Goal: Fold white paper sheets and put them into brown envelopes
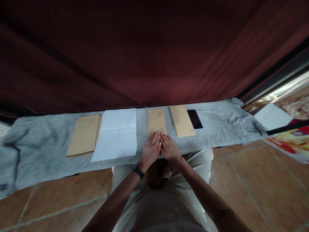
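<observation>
A brown paper envelope lies flat in front of me on a grey cloth. My left hand rests on its near end, fingers stretched out and flat. Beside it, my right hand lies on the same end with its fingers extended, the two hands touching at the fingertips and thumbs. The fingers cover the envelope's near edge. Just to the right sits a stack of brown envelopes. White paper sheets, creased across the middle, lie to the left of my left hand.
More brown envelopes lie left of the paper. A dark-screened phone is partly under the right stack. The grey cloth covers a narrow surface against a dark red curtain. A colourful printed sheet is at far right, above the tiled floor.
</observation>
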`<state>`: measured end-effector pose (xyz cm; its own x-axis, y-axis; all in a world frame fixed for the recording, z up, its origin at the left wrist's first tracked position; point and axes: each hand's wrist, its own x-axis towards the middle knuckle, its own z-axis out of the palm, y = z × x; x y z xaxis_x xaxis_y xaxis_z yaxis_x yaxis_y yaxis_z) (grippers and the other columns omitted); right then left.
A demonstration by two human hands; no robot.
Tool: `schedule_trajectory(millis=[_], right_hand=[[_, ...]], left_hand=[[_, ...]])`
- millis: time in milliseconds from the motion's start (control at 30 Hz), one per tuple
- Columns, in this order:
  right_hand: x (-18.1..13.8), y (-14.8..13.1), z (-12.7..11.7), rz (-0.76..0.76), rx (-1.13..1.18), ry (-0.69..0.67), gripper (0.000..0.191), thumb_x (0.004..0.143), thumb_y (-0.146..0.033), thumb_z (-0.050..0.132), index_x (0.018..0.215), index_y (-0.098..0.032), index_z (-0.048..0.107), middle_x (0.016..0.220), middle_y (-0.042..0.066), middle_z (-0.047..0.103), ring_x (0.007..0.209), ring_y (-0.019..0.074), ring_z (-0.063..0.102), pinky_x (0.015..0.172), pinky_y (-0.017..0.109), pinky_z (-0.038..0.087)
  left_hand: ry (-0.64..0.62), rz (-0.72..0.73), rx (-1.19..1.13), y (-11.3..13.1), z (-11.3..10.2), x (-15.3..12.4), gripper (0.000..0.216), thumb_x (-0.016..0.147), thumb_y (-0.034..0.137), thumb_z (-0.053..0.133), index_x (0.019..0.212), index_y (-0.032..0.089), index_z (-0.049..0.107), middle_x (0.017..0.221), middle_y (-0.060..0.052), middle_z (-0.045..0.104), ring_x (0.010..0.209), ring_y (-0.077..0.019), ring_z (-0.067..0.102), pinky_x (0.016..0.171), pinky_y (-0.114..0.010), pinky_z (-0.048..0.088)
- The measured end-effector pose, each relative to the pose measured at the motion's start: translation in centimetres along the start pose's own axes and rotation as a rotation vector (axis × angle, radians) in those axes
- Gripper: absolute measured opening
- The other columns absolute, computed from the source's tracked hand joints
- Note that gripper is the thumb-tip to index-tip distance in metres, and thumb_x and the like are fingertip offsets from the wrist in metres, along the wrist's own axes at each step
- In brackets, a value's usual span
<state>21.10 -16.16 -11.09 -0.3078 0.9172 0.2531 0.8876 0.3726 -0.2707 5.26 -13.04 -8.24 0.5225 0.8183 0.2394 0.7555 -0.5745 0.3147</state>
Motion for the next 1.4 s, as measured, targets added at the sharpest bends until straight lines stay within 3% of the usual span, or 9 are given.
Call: schedule_trajectory(millis=[100, 233, 367, 500, 700, 867, 1167, 1400], right_hand=[[0.0, -0.1, 0.1, -0.016, -0.015, -0.012, 0.057, 0.095, -0.03, 0.06, 0.146, -0.005, 0.051, 0.15, 0.023, 0.052, 0.146, 0.0338, 0.042, 0.122, 0.054, 0.035], [0.1, -0.1, -0.1, -0.013, 0.02, 0.032, 0.053, 0.099, -0.038, 0.059, 0.142, -0.009, 0.055, 0.144, 0.02, 0.058, 0.143, 0.0325, 0.047, 0.122, 0.054, 0.036], [0.1, -0.3, -0.1, -0.009, 0.048, 0.082, 0.055, 0.1, -0.04, 0.057, 0.147, -0.012, 0.05, 0.145, 0.019, 0.058, 0.144, 0.0305, 0.046, 0.121, 0.054, 0.037], [0.2, -0.5, -0.1, -0.007, 0.024, 0.099, 0.061, 0.102, -0.039, 0.055, 0.154, -0.011, 0.04, 0.15, 0.017, 0.055, 0.145, 0.0294, 0.045, 0.121, 0.052, 0.037], [0.4, -0.7, -0.7, -0.002, -0.019, 0.105, 0.066, 0.103, -0.039, 0.052, 0.159, -0.011, 0.032, 0.159, 0.014, 0.042, 0.146, 0.0279, 0.043, 0.122, 0.046, 0.035], [0.4, -0.6, -0.6, -0.003, -0.026, 0.114, 0.067, 0.103, -0.038, 0.051, 0.16, -0.012, 0.029, 0.16, 0.012, 0.041, 0.146, 0.0271, 0.043, 0.122, 0.045, 0.034], [0.3, -0.5, -0.4, 0.005, -0.023, 0.107, 0.068, 0.103, -0.04, 0.05, 0.161, -0.013, 0.028, 0.16, 0.012, 0.041, 0.147, 0.0266, 0.042, 0.123, 0.045, 0.032], [0.2, -0.6, -0.4, 0.015, -0.008, 0.115, 0.066, 0.103, -0.039, 0.05, 0.159, -0.012, 0.031, 0.159, 0.012, 0.043, 0.147, 0.0257, 0.042, 0.123, 0.044, 0.031]], left_hand=[[-0.071, 0.123, -0.049, 0.7, 0.9, 3.8, 0.053, 0.107, 0.034, 0.029, 0.152, 0.01, 0.042, 0.162, -0.013, 0.039, 0.152, -0.0207, 0.033, 0.125, -0.041, 0.03], [-0.164, 0.165, -0.01, -0.2, 2.6, 8.9, 0.056, 0.106, 0.044, 0.032, 0.152, 0.014, 0.043, 0.161, -0.012, 0.041, 0.152, -0.022, 0.034, 0.126, -0.041, 0.024], [-0.221, 0.13, 0.044, -1.8, 3.8, 12.4, 0.059, 0.105, 0.046, 0.031, 0.154, 0.014, 0.042, 0.163, -0.011, 0.038, 0.153, -0.0224, 0.03, 0.128, -0.043, 0.02], [-0.198, 0.103, 0.103, -2.7, 4.1, 14.2, 0.063, 0.105, 0.046, 0.028, 0.157, 0.011, 0.036, 0.166, -0.011, 0.032, 0.156, -0.0231, 0.023, 0.129, -0.044, 0.013], [-0.127, -0.025, 0.149, -3.5, 4.4, 15.8, 0.067, 0.104, 0.048, 0.029, 0.158, 0.009, 0.034, 0.165, -0.013, 0.032, 0.157, -0.0241, 0.018, 0.129, -0.043, 0.01], [-0.075, -0.129, 0.153, -4.0, 4.6, 16.5, 0.067, 0.103, 0.048, 0.032, 0.157, 0.008, 0.034, 0.166, -0.015, 0.03, 0.156, -0.0261, 0.021, 0.128, -0.045, 0.011], [-0.039, -0.202, 0.17, -4.4, 4.1, 15.8, 0.064, 0.103, 0.049, 0.035, 0.157, 0.016, 0.038, 0.167, -0.013, 0.03, 0.156, -0.032, 0.021, 0.126, -0.053, 0.012], [-0.063, -0.189, 0.176, -5.6, 3.4, 14.1, 0.061, 0.103, 0.047, 0.035, 0.157, 0.019, 0.038, 0.167, -0.012, 0.03, 0.156, -0.03, 0.022, 0.126, -0.051, 0.014]])
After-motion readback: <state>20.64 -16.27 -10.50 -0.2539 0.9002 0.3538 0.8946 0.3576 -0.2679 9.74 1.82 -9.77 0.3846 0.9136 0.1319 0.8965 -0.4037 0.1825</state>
